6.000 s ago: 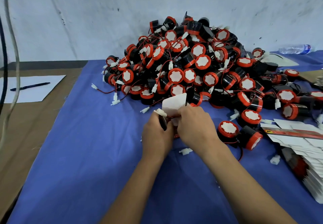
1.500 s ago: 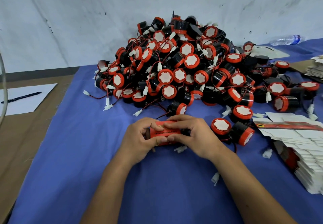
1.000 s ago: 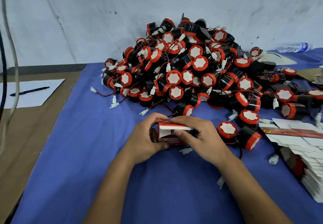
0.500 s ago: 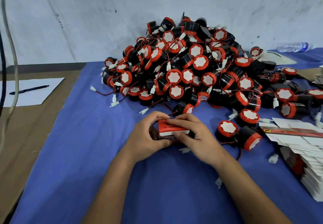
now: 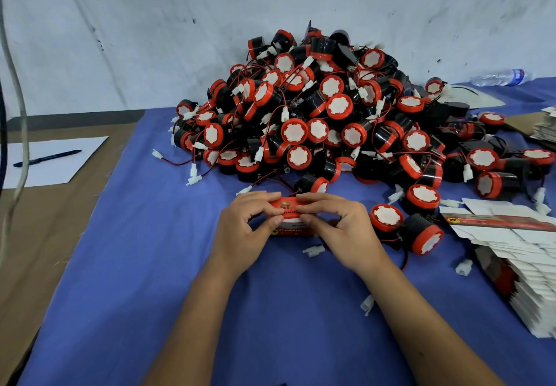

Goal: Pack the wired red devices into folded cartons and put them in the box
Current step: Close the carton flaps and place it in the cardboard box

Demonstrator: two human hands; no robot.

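Note:
A small red carton (image 5: 291,216) sits on the blue cloth (image 5: 150,265) in front of me. My left hand (image 5: 240,229) grips its left end and my right hand (image 5: 337,226) grips its right end, fingertips of both pressing on the top flap. Behind it rises a big pile of red-and-black wired devices (image 5: 331,121) with white connectors. Two loose devices (image 5: 406,229) lie just right of my right hand. A stack of flat unfolded cartons (image 5: 526,265) lies at the right edge. The device inside the carton is hidden.
White paper with a black pen (image 5: 48,158) lies on the brown board at the left. A plastic bottle (image 5: 499,78) lies by the back wall. Loose white connectors (image 5: 313,250) are scattered on the cloth near my hands. A cable (image 5: 18,99) hangs at the far left.
The carton's top flap, standing open a second ago, has been pushed down flat. Both hands stay on the carton at the same spot.

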